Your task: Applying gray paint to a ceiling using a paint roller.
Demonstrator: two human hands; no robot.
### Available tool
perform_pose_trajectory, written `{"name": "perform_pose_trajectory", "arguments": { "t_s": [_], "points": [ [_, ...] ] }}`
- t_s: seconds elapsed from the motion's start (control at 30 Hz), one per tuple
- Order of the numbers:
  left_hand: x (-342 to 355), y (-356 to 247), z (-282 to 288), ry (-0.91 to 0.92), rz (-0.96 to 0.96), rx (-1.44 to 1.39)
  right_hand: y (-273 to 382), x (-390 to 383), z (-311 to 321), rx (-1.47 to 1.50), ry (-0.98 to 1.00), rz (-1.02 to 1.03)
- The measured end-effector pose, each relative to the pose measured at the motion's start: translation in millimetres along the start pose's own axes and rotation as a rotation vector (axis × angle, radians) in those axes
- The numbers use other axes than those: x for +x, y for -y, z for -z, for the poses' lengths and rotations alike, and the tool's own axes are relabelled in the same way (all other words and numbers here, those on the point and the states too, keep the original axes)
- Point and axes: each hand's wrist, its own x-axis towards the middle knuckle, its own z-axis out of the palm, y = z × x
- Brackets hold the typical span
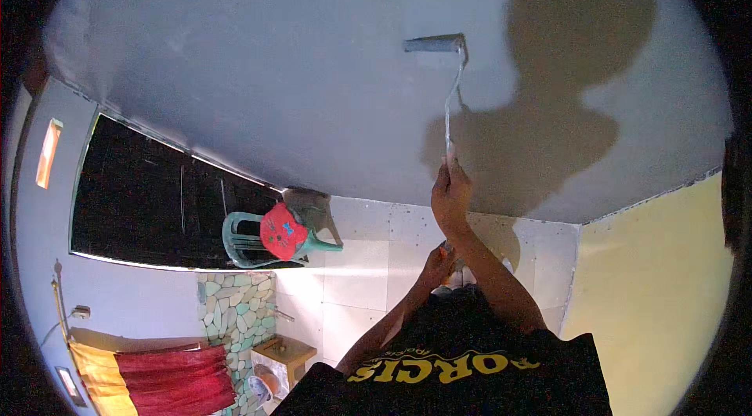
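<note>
A paint roller (433, 43) rests against the grey wall in front of me, its grey sleeve lying nearly level. From the sleeve's right end a bent metal rod (448, 114) runs down to the grip. My right hand (451, 193) is closed around the grip just below the rod. Lower and closer to my body, my left hand (437, 265) is closed on the lower end of the same handle, where a bit of orange shows. My forearms hide part of the handle between the hands.
A green plastic chair (243, 240) with a red cushion (283, 232) stands left by a dark opening (157, 189). Pale tiles (356, 283) cover the floor. A yellow wall (650, 283) is on the right. Lower left are a red and yellow cloth (176, 377) and a wooden box (286, 353).
</note>
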Motion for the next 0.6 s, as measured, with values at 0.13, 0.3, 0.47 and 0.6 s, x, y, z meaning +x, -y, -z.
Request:
{"name": "perform_pose_trajectory", "arguments": {
  "t_s": [0.13, 0.3, 0.47, 0.6],
  "points": [
    [9, 12, 11, -0.064, -0.074, 0.079, 13, 4, 2, 0.020, 0.073, -0.011],
    [21, 3, 23, -0.010, -0.068, 0.016, 19, 15, 2, 0.121, -0.040, 0.104],
    [7, 12, 6, 0.032, -0.058, -0.073, 17, -2, 3, 0.047, -0.058, 0.006],
    [2, 16, 11, 0.090, -0.087, -0.174, 20, -5, 11, 0.009, 0.105, -0.097]
  ]
}}
